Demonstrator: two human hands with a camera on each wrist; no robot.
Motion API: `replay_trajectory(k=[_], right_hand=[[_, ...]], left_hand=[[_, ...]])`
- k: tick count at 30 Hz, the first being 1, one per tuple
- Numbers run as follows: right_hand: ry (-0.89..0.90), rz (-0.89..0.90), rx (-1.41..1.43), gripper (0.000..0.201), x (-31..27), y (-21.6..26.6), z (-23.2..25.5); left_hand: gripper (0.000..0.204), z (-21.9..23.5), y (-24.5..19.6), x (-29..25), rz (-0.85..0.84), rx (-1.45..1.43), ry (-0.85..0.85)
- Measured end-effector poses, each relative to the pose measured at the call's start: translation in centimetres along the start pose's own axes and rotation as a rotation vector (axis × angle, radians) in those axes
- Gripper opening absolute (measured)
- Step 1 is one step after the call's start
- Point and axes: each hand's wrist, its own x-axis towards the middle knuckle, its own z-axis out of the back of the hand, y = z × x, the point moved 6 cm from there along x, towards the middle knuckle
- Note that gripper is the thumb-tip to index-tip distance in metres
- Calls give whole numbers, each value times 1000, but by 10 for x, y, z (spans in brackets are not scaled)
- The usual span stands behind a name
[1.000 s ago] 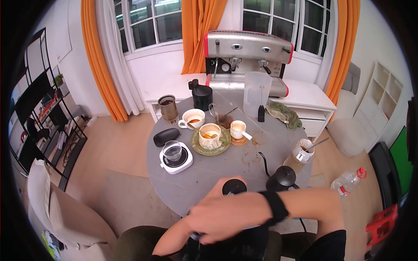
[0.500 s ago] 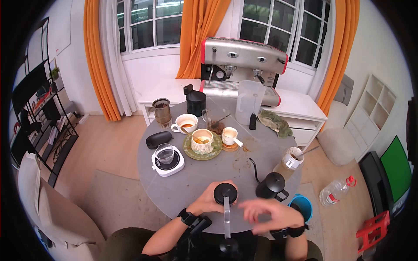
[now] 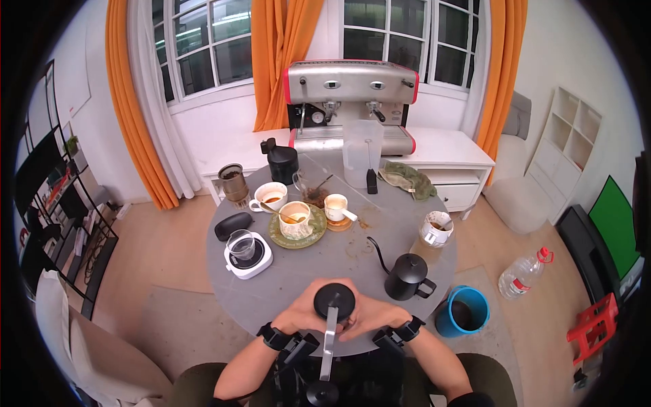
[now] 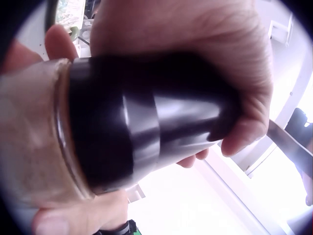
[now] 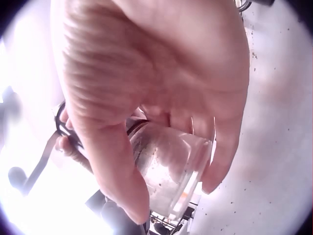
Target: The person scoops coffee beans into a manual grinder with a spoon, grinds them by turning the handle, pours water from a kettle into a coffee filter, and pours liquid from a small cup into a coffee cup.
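A hand coffee grinder (image 3: 334, 300) with a black top and a metal crank (image 3: 329, 342) is held over the table's near edge, the crank pointing toward my body. My left hand (image 3: 302, 312) wraps round its black body (image 4: 142, 117), as the left wrist view shows close up. Lower down, my right hand (image 3: 374, 316) curls its fingers and thumb round the clear glass jar (image 5: 164, 164) at the grinder's base. Specks of grounds cling inside the glass. To the right stands a black gooseneck kettle (image 3: 407, 277).
On the grey table (image 3: 298, 270) are a white scale (image 3: 252, 266) with a glass cup, a green plate (image 3: 316, 239) carrying a cup, a jar with a spoon (image 3: 435, 230), and more cups. A blue bucket (image 3: 468, 311) stands on the floor at right; an espresso machine (image 3: 352, 102) sits behind.
My right hand came off the crank side, passed through the air at right, and now grips the grinder's glass jar. The left hand has kept hold of the grinder. The view has shifted.
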Motion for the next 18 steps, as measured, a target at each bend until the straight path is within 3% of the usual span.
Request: replay_trajectory(k=[2,6,7,9,10,12,16,18], right_hand=[[-71,48,0,36,-2,2,-2],[-435,121,-19,53,-12,13,4],[-439,117,-21,53,-12,16,0],[-677,142,-135,53,-17,24,3],[-680,137,-136,53,-17,27,0],[-866,79,-203,53,-24,33,1],[-995,25,-225,56,-25,31,-6],[-1083,-98,-212,58,-27,23,-8]], left_hand=[[41,6,3,1,-74,3,-50],[43,13,-4,7,-133,-38,-178],[43,12,-4,9,-135,-42,-174],[44,13,-4,12,-143,0,-236],[44,11,-5,13,-142,-4,-233],[45,10,-9,15,-145,54,-267],[46,9,-8,17,-147,42,-289],[45,13,-9,15,-167,45,-373]])
